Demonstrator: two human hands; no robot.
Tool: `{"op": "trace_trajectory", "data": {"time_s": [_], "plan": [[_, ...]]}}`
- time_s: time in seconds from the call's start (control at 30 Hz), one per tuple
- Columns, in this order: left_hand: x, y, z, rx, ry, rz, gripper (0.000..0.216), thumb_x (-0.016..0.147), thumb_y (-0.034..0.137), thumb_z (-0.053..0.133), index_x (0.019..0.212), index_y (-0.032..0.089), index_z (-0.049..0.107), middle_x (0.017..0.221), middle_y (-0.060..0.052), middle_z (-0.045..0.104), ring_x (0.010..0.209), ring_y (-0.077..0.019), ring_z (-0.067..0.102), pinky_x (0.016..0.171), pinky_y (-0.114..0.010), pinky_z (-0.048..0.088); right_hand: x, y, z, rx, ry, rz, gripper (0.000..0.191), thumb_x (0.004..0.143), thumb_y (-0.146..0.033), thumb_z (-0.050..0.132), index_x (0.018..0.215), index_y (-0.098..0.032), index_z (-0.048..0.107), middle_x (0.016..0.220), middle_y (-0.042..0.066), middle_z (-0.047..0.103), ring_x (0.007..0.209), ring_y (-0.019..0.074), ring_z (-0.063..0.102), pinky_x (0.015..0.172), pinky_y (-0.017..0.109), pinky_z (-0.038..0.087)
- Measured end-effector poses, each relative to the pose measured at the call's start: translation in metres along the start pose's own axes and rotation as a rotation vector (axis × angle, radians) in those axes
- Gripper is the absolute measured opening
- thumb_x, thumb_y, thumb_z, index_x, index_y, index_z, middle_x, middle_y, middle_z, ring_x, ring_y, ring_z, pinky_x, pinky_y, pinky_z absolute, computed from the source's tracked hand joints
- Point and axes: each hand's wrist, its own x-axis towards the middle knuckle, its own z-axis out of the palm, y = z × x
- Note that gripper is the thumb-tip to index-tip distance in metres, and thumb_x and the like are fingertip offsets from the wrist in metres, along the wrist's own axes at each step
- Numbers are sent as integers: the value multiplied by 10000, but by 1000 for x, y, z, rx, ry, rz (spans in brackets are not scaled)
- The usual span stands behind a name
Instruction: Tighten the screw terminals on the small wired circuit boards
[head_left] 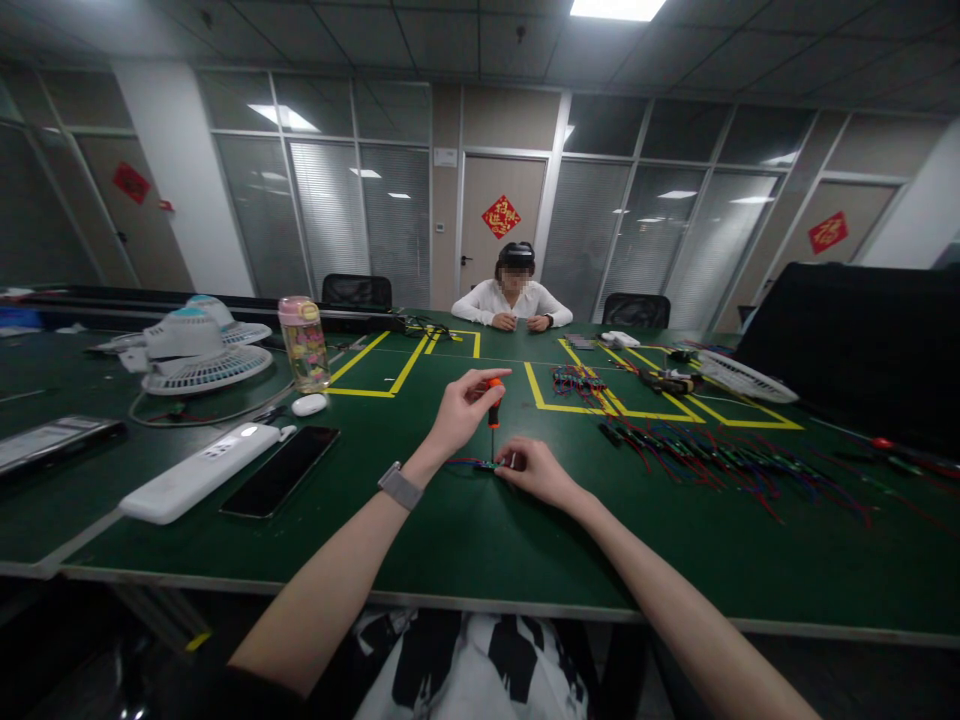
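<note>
My left hand [466,405], with a watch on its wrist, is closed round the orange and black handle of a screwdriver [493,415]. The screwdriver stands upright, its shaft pointing down at a small green circuit board [486,465] that lies on the table. Thin red and blue wires run out from the board's left side. My right hand [534,470] rests on the table and pinches the board's right end, close to the screwdriver tip. Whether the tip sits in a screw is too small to tell.
Many wired circuit boards [705,452] lie to the right, with another bunch [577,382] farther back. On the left are a phone [281,470], a white power strip [199,470], a bottle [304,345] and fan parts [202,350]. A person [511,295] sits opposite.
</note>
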Motion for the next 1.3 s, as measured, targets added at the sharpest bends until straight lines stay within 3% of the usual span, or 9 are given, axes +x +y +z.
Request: {"op": "trace_trajectory", "data": {"time_s": [0.2,0.4,0.57,0.67,0.77,0.9,1.03,1.2,1.3], "plan": [[2,-1,0,-23,-40,3,322,854,263,480,1147,195,595,1099,-73,613,1001,-167,580,883,-302,451,0,3,1,-4,13,0,105,711,-202,657,802,-153,672,692,6,598,592,108,538,568,216,425],[2,-4,-2,1,30,-14,321,786,286,584,1082,169,627,956,-61,638,824,-144,611,781,-278,495,0,2,-1,4,1,20,121,703,-215,671,808,-157,682,706,10,618,607,116,552,585,226,435],[2,-3,-4,-29,3,-8,315,815,249,538,1114,194,616,1139,-79,583,976,-166,589,857,-291,472,0,3,-7,5,-79,-11,182,702,-132,624,866,-164,697,771,21,613,625,108,540,600,220,435],[3,-4,-3,-100,-30,-43,363,826,234,517,1180,171,565,1088,-91,619,941,-171,615,866,-322,473,-1,4,-10,11,-114,-29,280,687,-55,557,906,-158,698,805,29,611,635,103,535,602,211,431],[2,-8,-2,0,28,-1,347,805,251,551,1142,177,591,998,-74,629,887,-160,617,815,-300,491,-2,5,-12,26,-146,-43,369,652,-10,516,941,-155,693,824,29,609,655,105,538,613,205,432],[0,-7,-1,78,14,55,358,792,225,567,1149,208,590,1081,-66,602,967,-164,590,839,-285,478,-2,6,-14,31,-170,-51,424,626,10,500,969,-155,687,831,27,604,666,106,537,618,202,431],[-2,1,0,-39,-54,-10,373,848,251,492,1210,175,544,1092,-90,621,962,-169,608,859,-305,469,-2,7,-13,27,-164,-61,348,680,-38,529,965,-158,689,850,36,601,666,107,535,623,210,431],[-2,0,1,99,19,66,305,787,306,592,1064,186,639,953,-54,620,830,-141,590,763,-259,476,-1,7,-10,12,-131,-45,217,751,-152,578,932,-157,698,795,35,595,640,110,518,619,225,423],[-1,-3,1,95,13,66,300,824,314,542,1091,205,627,1019,-58,600,897,-145,577,791,-256,466,-1,7,-10,18,-132,-43,208,762,-151,574,928,-156,698,796,37,597,635,110,512,614,226,418]]}}
